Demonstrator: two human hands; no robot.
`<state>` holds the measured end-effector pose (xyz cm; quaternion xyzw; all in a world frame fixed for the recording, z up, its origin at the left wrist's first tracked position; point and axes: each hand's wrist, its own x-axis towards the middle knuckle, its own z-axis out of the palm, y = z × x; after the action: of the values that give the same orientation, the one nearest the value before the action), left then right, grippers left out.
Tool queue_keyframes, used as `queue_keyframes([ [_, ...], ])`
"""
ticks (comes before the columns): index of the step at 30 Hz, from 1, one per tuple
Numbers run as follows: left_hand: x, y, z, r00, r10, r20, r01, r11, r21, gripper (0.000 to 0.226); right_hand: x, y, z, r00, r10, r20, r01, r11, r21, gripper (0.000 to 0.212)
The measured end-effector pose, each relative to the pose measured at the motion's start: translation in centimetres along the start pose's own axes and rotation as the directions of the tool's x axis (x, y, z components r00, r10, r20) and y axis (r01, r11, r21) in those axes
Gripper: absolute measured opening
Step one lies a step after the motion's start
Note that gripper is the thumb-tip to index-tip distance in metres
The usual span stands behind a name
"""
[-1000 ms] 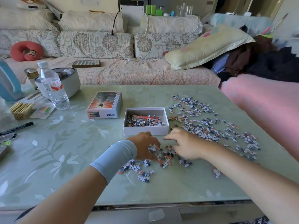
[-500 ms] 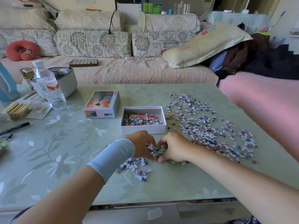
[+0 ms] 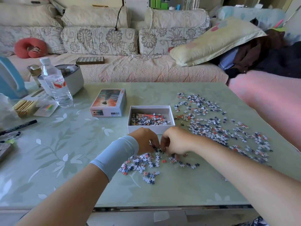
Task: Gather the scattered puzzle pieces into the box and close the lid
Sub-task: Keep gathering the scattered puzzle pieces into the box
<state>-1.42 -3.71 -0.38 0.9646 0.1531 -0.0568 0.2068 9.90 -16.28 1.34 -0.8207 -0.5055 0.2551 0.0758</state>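
- Meeting almost fingertip to fingertip, the left hand (image 3: 144, 141) and the right hand (image 3: 176, 141) sit low on the green table (image 3: 65, 144), just in front of the box (image 3: 135, 129).
- Both hands have their fingers curled downward and inward, gripping a small clump of puzzle pieces (image 3: 157, 150) pressed between them; how many pieces each hand holds cannot be told.
- A pale blue wrist sleeve (image 3: 117, 154) covers the left forearm, while the right forearm is bare.
- More loose pieces lie on the table below and beside the hands, a little patch (image 3: 143, 167) spreading toward the person.
- The box is open and white-walled, and it already holds a shallow layer of pieces (image 3: 146, 120) — mostly along its near side.
- Its lid (image 3: 109, 101) lies printed side up just to the left of the box, close by but not touching it.
- A far larger scatter of pieces (image 3: 219, 128) covers the table to the right of the box, running out toward the table's right edge.
- On the left end of the table stand a water bottle (image 3: 56, 85) and a white round container (image 3: 73, 79) behind it, with a black marker (image 3: 18, 127) lying nearer the person.
- Behind the table runs a flower-patterned sofa (image 3: 101, 41) — a red neck cushion (image 3: 30, 48) rests on its left end and a pale yellow pillow (image 3: 215, 43) leans at its right.
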Motion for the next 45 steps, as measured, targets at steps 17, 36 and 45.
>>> queue_keyframes([
  [17, 3.1, -3.9, -4.1, 0.883, -0.206, -0.421, 0.052, 0.936, -0.349, 0.016, 5.8, 0.1, -3.8, 0.890, -0.064, -0.452, 0.170, 0.966, 0.197, 0.027],
  [36, -2.8, -2.3, -0.6, 0.990, -0.038, 0.139, 0.010, 0.980, 0.198, 0.083, 1.2, 0.6, 1.1, 0.987, -0.160, 0.029, 0.162, 0.967, -0.198, 0.051],
  [45, -3.2, -0.5, 0.6, 0.974, -0.031, 0.225, -0.024, 0.971, 0.239, 0.108, -3.3, 1.9, -2.3, 0.964, 0.225, 0.140, -0.182, 0.947, -0.266, 0.094],
])
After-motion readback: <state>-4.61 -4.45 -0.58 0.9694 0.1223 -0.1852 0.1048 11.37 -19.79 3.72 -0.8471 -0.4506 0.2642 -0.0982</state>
